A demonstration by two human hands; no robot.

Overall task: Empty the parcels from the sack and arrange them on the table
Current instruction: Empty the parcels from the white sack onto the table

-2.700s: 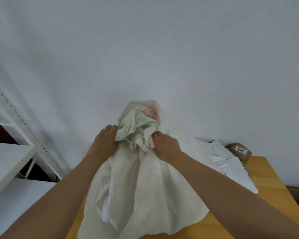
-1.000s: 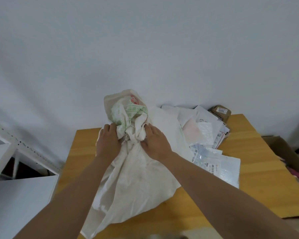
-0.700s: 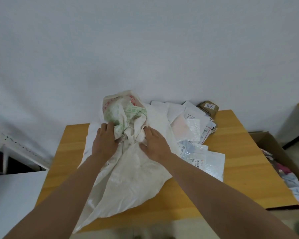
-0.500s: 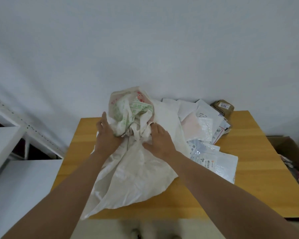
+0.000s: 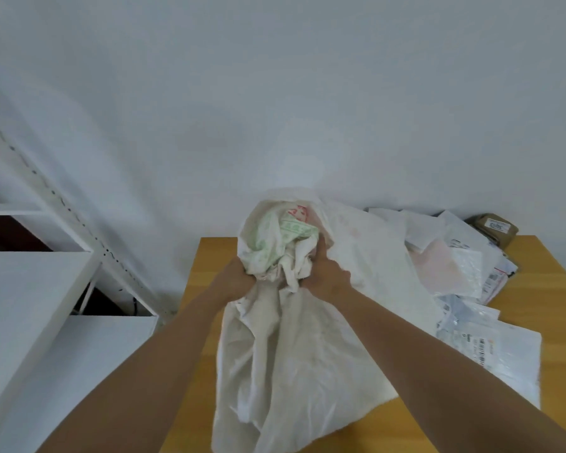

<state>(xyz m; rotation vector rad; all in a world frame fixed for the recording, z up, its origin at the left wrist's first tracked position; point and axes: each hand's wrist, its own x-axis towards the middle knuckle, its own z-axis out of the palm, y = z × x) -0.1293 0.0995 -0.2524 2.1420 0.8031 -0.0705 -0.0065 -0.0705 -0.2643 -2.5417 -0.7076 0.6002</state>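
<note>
Bunching a limp white woven sack (image 5: 294,348) printed green and red, the left hand (image 5: 234,279) and right hand (image 5: 325,277) are clenched on it; emptying looks done, so the white plastic mailers (image 5: 464,276) on the wooden table (image 5: 553,289) are judged next for arranging.

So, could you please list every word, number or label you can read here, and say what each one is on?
Nothing can be read with certainty.
Sack: green and red print near its bunched top, too crumpled and blurred to read.
Brown box: white label with dark characters, too blurred to read.
Clear mailer: label with a barcode, text too small.
White mailers: printed labels, too small to read.
</note>
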